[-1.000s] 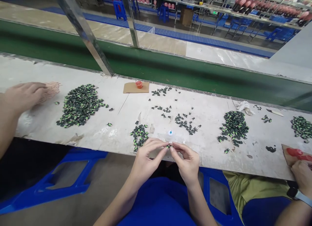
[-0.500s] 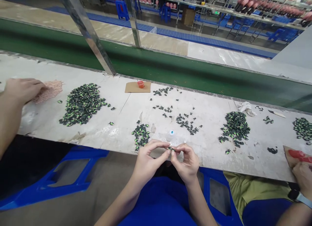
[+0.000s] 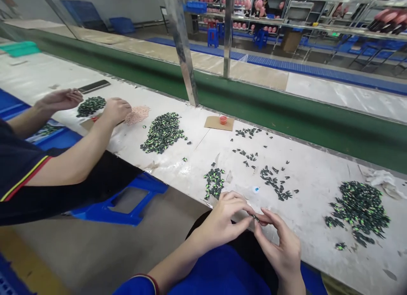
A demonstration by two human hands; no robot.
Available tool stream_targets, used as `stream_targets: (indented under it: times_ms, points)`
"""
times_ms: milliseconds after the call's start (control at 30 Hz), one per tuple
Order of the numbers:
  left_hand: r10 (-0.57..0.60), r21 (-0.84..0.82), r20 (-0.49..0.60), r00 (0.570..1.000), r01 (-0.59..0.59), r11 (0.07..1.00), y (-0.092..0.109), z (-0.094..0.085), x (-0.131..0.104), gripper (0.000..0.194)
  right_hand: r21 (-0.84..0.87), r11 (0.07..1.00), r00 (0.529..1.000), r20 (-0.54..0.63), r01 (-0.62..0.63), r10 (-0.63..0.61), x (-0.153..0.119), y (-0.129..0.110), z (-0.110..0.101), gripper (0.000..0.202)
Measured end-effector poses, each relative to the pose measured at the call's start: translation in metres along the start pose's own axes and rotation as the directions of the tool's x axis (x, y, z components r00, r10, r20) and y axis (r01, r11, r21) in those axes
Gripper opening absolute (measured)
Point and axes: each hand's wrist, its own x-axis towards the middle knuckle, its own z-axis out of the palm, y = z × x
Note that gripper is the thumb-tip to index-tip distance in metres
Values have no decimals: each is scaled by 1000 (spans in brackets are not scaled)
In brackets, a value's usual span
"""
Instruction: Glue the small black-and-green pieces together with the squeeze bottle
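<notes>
Above the table's near edge, my left hand (image 3: 226,218) and my right hand (image 3: 281,240) meet at the fingertips. Pinched between them is a small dark piece (image 3: 255,218), partly hidden by the fingers; its exact kind is too small to make out. Just left of my left hand lies a small pile of black-and-green pieces (image 3: 213,182). A little bottle with a blue tip (image 3: 256,189) is beyond my fingers. Loose dark V-shaped pieces (image 3: 276,182) are scattered past it on the white table (image 3: 190,176).
A larger black-and-green pile (image 3: 163,132) lies to the left, another (image 3: 359,210) to the right. A red cup (image 3: 223,119) sits on cardboard (image 3: 211,122). On the left, a co-worker's hand (image 3: 117,110) is at pink pieces (image 3: 138,115). A metal post (image 3: 182,53) rises behind.
The view has swung left, bringing the co-worker's both arms into sight; the co-worker on the right has left the frame. My hands stay together on the small dark piece.
</notes>
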Motion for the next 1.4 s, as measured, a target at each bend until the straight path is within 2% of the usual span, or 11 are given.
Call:
stream_targets:
  times_ms: [367,533,633,733,800,867,967,1100,1200,1300,1400]
  points:
    - [17,141,-41,999,-11,990,10,3,-9,13,45,998,999,27,-47,46,-5,-4,8,20]
    - [37,59,34,999,-39,997,5,-3,-11,19,11,1000,999,52,3,-4,-1,-2,-10,18]
    - [18,107,-61,998,-12,994,-14,-24,-9,25,-192,980,992,-128,-43,18,-2,19,-32,12]
    - [13,341,-298,954,94,936,-46,-57,2,20,-451,872,919,-394,-189,-5,-2,41,-50,3]
    - [54,502,-359,932,144,853,-68,-77,14,23,-517,825,897,-442,-230,-27,-1,47,-51,8]
    - [57,593,-274,960,122,796,-86,-90,26,27,-470,859,925,-381,-205,13,1,45,-41,18]
    - [26,699,-54,998,19,715,-102,-96,42,36,-289,939,975,-171,-186,140,3,37,-9,41]
    - [22,733,115,993,-100,672,-111,-93,52,28,-154,950,962,-15,-272,273,7,37,35,53]
    - [54,729,138,989,-138,670,-114,-95,56,18,-31,941,941,10,-338,338,8,39,50,33]
    - [115,717,62,991,-125,685,-111,-93,53,17,165,889,902,15,-427,431,7,34,47,26]
    - [210,620,-17,978,-154,769,-97,-75,41,17,355,779,839,26,-517,544,3,29,38,29]
